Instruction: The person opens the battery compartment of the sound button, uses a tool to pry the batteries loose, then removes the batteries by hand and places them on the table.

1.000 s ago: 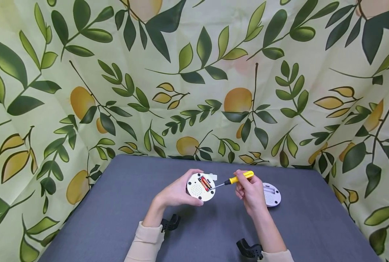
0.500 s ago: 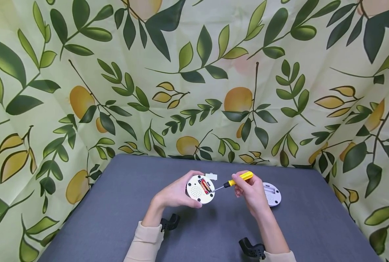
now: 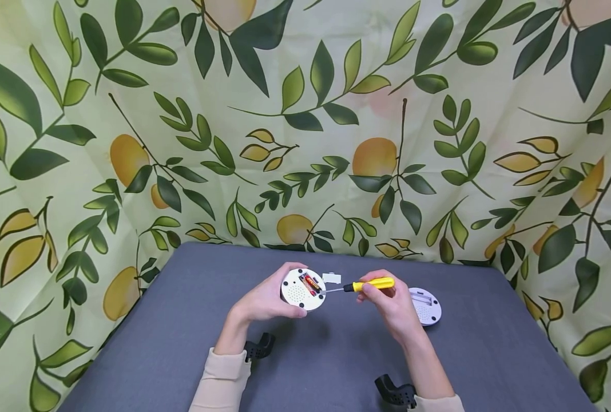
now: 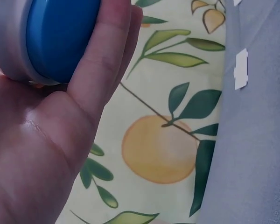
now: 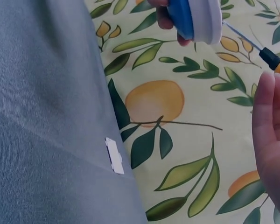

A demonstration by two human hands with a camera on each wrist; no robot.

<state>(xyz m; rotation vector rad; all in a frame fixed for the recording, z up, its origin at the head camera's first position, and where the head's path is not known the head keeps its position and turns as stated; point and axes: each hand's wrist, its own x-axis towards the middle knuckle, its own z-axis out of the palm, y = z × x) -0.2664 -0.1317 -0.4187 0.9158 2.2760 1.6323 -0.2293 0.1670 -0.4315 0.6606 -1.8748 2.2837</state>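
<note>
My left hand (image 3: 264,298) grips a round device (image 3: 297,296) above the table, thumb below and fingers round the far side. Its white base faces me, with dark feet, a patch of small holes and an uncovered battery compartment. Batteries in red-and-black wrappers (image 3: 310,283) lie inside. The left wrist view shows the device's blue side (image 4: 60,37) against the fingers. In my right hand (image 3: 397,312) is a screwdriver with a yellow handle (image 3: 377,284) and black collar. Its thin metal shaft (image 3: 334,290) points left, the tip right at the lower end of the batteries.
A small white battery cover (image 3: 331,278) lies on the grey table (image 3: 192,332) behind the device. At the right, beyond my right wrist, a second round white device (image 3: 428,312) lies with its vacant battery slot upward. A leaf-patterned cloth (image 3: 305,143) hangs behind the table.
My left hand has shifted left with the device, uncovering more of the battery cover behind it. The screwdriver has followed leftward and now lies closer to level.
</note>
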